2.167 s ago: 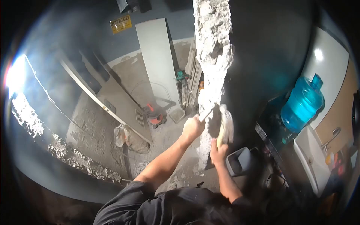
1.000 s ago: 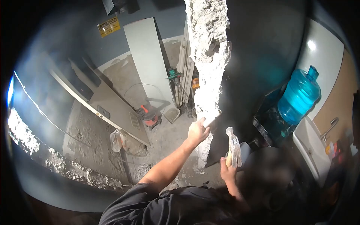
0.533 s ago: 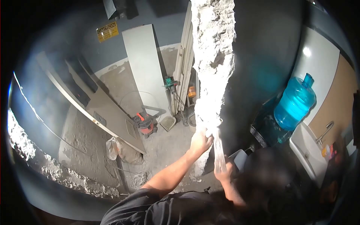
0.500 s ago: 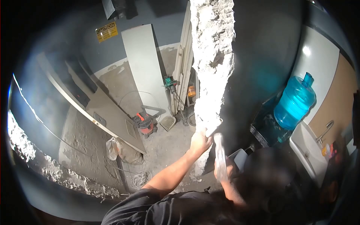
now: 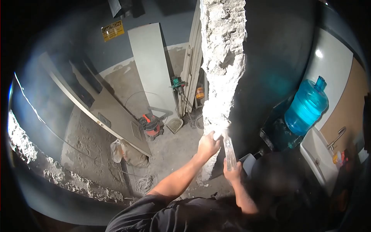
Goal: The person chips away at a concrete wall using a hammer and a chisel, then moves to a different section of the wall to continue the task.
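My left hand (image 5: 208, 144) grips a chisel (image 5: 218, 134) whose tip rests against the rough, broken edge of a concrete wall (image 5: 222, 69). Just to its right, my right hand (image 5: 233, 173) holds a hammer (image 5: 228, 150) by the handle; the hammer is blurred and its head sits close to the chisel's end. The wall edge is chipped and pale, running from the top of the view down to the floor between my hands.
A red shop vacuum (image 5: 152, 123) stands on the dusty floor with a dustpan (image 5: 174, 124) beside it. White panels (image 5: 152, 69) lean on the far wall. A blue water jug (image 5: 307, 106) and a sink (image 5: 322, 154) are at right. A grey bin (image 5: 247, 162) sits below my right hand.
The hammer swung from a raised, drawn-back position in toward the chisel head. My left hand kept the chisel on the same spot of the wall edge.
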A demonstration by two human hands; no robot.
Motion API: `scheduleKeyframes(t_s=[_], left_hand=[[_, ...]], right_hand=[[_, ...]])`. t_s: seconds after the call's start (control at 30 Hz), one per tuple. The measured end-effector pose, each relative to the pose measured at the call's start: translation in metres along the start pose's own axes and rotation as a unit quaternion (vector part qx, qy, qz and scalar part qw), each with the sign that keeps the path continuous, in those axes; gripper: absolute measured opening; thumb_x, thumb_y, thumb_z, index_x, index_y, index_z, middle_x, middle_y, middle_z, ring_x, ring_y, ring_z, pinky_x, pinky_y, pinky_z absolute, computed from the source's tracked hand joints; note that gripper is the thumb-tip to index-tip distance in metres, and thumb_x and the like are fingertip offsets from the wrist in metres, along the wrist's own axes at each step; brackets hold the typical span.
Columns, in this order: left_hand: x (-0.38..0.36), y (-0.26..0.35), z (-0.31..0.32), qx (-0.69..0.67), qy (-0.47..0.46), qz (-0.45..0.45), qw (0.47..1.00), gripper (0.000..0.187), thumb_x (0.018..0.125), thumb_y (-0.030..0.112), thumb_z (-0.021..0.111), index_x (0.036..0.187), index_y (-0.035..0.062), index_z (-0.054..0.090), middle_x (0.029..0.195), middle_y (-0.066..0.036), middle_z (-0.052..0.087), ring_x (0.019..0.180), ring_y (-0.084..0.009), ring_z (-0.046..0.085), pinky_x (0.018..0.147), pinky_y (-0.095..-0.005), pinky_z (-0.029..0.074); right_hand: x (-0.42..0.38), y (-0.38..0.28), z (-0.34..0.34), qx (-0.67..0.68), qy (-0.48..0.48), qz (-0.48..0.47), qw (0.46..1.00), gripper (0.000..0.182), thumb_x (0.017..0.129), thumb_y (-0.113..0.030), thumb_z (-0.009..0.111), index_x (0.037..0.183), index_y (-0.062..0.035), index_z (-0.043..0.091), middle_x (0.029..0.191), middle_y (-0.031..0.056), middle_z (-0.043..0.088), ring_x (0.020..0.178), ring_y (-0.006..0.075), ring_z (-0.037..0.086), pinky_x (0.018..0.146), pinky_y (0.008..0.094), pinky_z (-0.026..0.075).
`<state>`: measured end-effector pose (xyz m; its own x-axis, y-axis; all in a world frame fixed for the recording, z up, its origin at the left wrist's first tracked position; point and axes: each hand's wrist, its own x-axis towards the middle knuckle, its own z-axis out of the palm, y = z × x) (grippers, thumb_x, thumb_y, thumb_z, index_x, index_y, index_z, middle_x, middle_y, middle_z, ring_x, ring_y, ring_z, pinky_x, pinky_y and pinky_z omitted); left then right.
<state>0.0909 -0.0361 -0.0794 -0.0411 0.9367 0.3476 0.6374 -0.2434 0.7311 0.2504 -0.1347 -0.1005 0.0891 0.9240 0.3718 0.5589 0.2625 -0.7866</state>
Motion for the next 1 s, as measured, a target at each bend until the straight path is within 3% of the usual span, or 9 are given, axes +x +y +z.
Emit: scheduleKeyframes(t_s=[0.07, 0.13, 0.27, 0.37, 0.6, 0.67, 0.77, 0.93, 1.0], left_hand=[[0.009, -0.006, -0.001, 0.018, 0.024, 0.037, 0.999, 0.03, 0.08, 0.018, 0.07, 0.103, -0.0009, 0.063, 0.081, -0.028, 0.067, 0.081, -0.047, 0.066, 0.076, -0.0516, 0.055], [0.003, -0.006, -0.003, 0.016, 0.013, 0.028, 0.999, 0.029, 0.08, 0.019, 0.07, 0.1, -0.001, 0.063, 0.081, -0.028, 0.067, 0.082, -0.0467, 0.066, 0.076, -0.0516, 0.055], [0.006, -0.012, -0.004, -0.022, 0.012, 0.044, 0.999, 0.03, 0.08, 0.02, 0.071, 0.099, -0.0016, 0.063, 0.081, -0.029, 0.067, 0.082, -0.0466, 0.066, 0.075, -0.0517, 0.055], [0.009, -0.018, -0.006, -0.026, -0.006, 0.06, 0.998, 0.03, 0.079, 0.02, 0.071, 0.098, -0.0023, 0.063, 0.083, -0.029, 0.067, 0.083, -0.0469, 0.066, 0.075, -0.0516, 0.054], [0.017, -0.021, -0.022, -0.015, -0.031, 0.11, 0.993, 0.024, 0.08, 0.016, 0.069, 0.094, -0.0021, 0.062, 0.076, -0.029, 0.065, 0.08, -0.0473, 0.066, 0.074, -0.0523, 0.054], [0.018, -0.021, -0.023, -0.008, -0.049, 0.093, 0.994, 0.025, 0.079, 0.016, 0.069, 0.094, -0.0018, 0.062, 0.077, -0.028, 0.065, 0.081, -0.0472, 0.066, 0.074, -0.0525, 0.054], [0.018, -0.021, -0.024, -0.009, -0.057, 0.093, 0.994, 0.026, 0.08, 0.018, 0.07, 0.095, -0.0019, 0.062, 0.078, -0.027, 0.066, 0.081, -0.0463, 0.067, 0.074, -0.0521, 0.054], [0.023, -0.022, -0.028, -0.006, -0.048, 0.114, 0.992, 0.028, 0.081, 0.02, 0.07, 0.096, -0.0018, 0.062, 0.078, -0.026, 0.068, 0.079, -0.0456, 0.068, 0.073, -0.0511, 0.055], [0.022, -0.019, -0.03, 0.001, -0.057, 0.107, 0.993, 0.028, 0.082, 0.021, 0.07, 0.096, -0.0009, 0.063, 0.078, -0.026, 0.068, 0.079, -0.0449, 0.068, 0.073, -0.051, 0.055]], right_hand=[[-0.001, 0.023, 0.011, 0.079, 0.059, -0.072, 0.993, 0.016, 0.087, -0.018, 0.069, 0.09, -0.0022, 0.065, 0.08, 0.0205, 0.065, 0.075, 0.0425, 0.066, 0.061, 0.0462, 0.05], [-0.015, 0.019, 0.009, -0.132, 0.145, -0.251, 0.948, 0.018, 0.083, -0.013, 0.074, 0.091, 0.0017, 0.068, 0.085, 0.0163, 0.068, 0.068, 0.0375, 0.065, 0.059, 0.043, 0.05], [-0.014, -0.007, -0.003, -0.094, 0.254, -0.329, 0.905, 0.014, 0.093, -0.009, 0.064, 0.082, -0.001, 0.063, 0.079, 0.015, 0.064, 0.06, 0.0324, 0.061, 0.056, 0.0419, 0.048], [-0.003, 0.026, 0.016, 0.021, 0.025, -0.018, 0.999, 0.026, 0.09, -0.025, 0.069, 0.085, -0.0028, 0.056, 0.072, 0.017, 0.057, 0.066, 0.0375, 0.063, 0.058, 0.0411, 0.046], [-0.013, -0.023, 0.026, 0.018, 0.242, -0.35, 0.905, 0.017, 0.089, -0.006, 0.064, 0.076, -0.0059, 0.052, 0.065, 0.013, 0.056, 0.05, 0.0333, 0.057, 0.049, 0.0402, 0.045], [-0.014, -0.001, 0.043, 0.043, 0.212, -0.313, 0.925, 0.02, 0.087, -0.006, 0.065, 0.076, -0.0053, 0.049, 0.07, 0.0143, 0.057, 0.052, 0.0338, 0.054, 0.053, 0.0426, 0.046], [-0.017, 0.033, 0.063, 0.037, 0.086, -0.067, 0.993, 0.014, 0.083, -0.013, 0.07, 0.09, -0.0032, 0.062, 0.077, 0.0143, 0.062, 0.07, 0.0355, 0.065, 0.065, 0.0414, 0.051], [-0.027, -0.025, 0.065, 0.012, 0.289, -0.26, 0.921, 0.012, 0.096, -0.01, 0.059, 0.09, 0.0012, 0.059, 0.078, 0.0159, 0.062, 0.069, 0.0353, 0.06, 0.064, 0.0424, 0.048], [-0.019, -0.019, 0.063, 0.074, 0.179, -0.206, 0.959, 0.015, 0.096, -0.01, 0.059, 0.084, 0.0, 0.059, 0.073, 0.0163, 0.061, 0.064, 0.0366, 0.06, 0.06, 0.0425, 0.048]])
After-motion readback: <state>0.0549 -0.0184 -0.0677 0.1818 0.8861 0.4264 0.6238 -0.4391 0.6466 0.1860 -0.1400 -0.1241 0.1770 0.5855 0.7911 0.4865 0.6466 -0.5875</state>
